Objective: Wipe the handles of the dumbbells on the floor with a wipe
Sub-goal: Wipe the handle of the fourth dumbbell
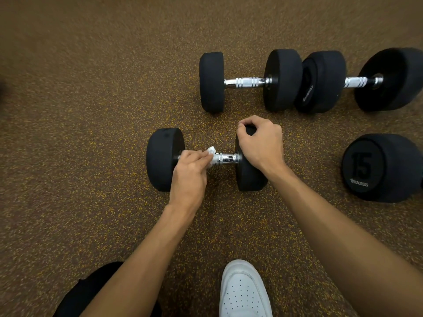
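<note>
A black dumbbell (163,160) with a chrome handle (227,158) lies on the floor in front of me. My left hand (191,172) grips a crumpled white wipe (212,154) around the left part of that handle. My right hand (259,143) curls over the top of this dumbbell's right head (249,177). Behind it lie two more dumbbells end to end, one (211,82) in the middle and one (324,81) to the right, both with bare chrome handles.
A fourth dumbbell (381,168), marked 15, lies at the right with its end face towards me. My white shoe (243,291) and a dark-clad knee (91,291) are at the bottom. The speckled brown rubber floor (91,133) stretches to the left.
</note>
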{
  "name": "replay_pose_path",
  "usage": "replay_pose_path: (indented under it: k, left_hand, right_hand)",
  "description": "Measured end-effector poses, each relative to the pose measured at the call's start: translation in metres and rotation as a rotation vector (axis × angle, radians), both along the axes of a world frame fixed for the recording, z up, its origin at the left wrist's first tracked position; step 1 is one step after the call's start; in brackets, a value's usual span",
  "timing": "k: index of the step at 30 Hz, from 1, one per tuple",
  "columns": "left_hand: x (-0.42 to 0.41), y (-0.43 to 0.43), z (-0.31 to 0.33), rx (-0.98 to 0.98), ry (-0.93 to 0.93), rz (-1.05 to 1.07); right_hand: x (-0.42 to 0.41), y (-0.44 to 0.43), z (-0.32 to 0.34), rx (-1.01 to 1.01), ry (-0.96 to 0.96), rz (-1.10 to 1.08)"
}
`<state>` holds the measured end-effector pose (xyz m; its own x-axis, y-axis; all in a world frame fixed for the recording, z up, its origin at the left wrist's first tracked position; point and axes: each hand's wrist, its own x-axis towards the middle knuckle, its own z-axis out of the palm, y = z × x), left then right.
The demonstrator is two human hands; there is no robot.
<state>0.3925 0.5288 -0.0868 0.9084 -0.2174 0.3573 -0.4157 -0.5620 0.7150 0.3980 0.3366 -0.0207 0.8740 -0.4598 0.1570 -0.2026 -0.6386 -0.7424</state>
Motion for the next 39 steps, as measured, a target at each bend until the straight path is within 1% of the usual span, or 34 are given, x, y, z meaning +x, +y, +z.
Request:
replay_pose_path:
  k: [2,8,10,12,16,17,19,21,26,28,30,33,35,37,39]
  left_hand:
    - [-0.001,-0.002,0.002,-0.020,-0.017,-0.012]
    - [-0.006,-0.003,0.005,0.071,-0.078,-0.002]
    - [-0.007,0.002,0.001,0.150,-0.069,0.021]
    - [-0.008,0.005,0.000,0.175,-0.014,0.036]
    - [-0.007,0.003,0.007,0.119,0.095,0.007]
    - [-0.006,0.002,0.009,0.109,0.094,-0.006]
    - [-0.005,-0.001,0.011,0.081,0.041,-0.018]
    - [-0.004,-0.001,0.009,0.093,-0.031,-0.020]
    - [-0.006,0.002,0.001,0.109,-0.034,0.043]
    - [-0.007,-0.003,0.005,0.009,0.089,0.044]
    - [-0.005,-0.008,0.006,-0.044,0.163,-0.004]
    - [-0.005,-0.006,0.005,-0.026,0.188,-0.030]
    - [-0.006,0.000,0.001,0.014,0.130,0.012]
    - [-0.008,0.001,-0.001,-0.003,0.142,0.060]
    - [-0.007,-0.003,-0.001,-0.057,0.168,0.060]
  right_hand:
    - [0.000,0.000,0.000,0.006,-0.007,-0.004]
    - [0.000,0.000,0.000,0.002,0.006,0.001]
    - [0.000,0.000,-0.002,0.011,0.014,0.001]
    - [0.001,0.000,-0.003,0.016,0.016,0.001]
    - [0.000,0.001,-0.001,0.015,0.004,-0.002]
    - [0.000,0.000,0.000,0.015,0.004,-0.002]
    - [0.000,0.001,0.001,0.014,0.002,0.002]
    - [0.000,0.001,0.002,0.017,0.001,0.003]
    - [-0.001,0.001,0.002,0.015,-0.004,0.010]
    - [-0.001,0.001,0.002,0.016,-0.008,0.012]
    - [0.000,0.001,0.001,0.016,-0.005,0.012]
    - [0.001,0.001,0.002,0.022,0.006,0.009]
    - [0.000,0.000,0.002,0.027,0.008,0.006]
    - [0.000,0.000,0.003,0.028,0.010,0.001]
    - [0.000,0.000,0.002,0.031,0.005,0.000]
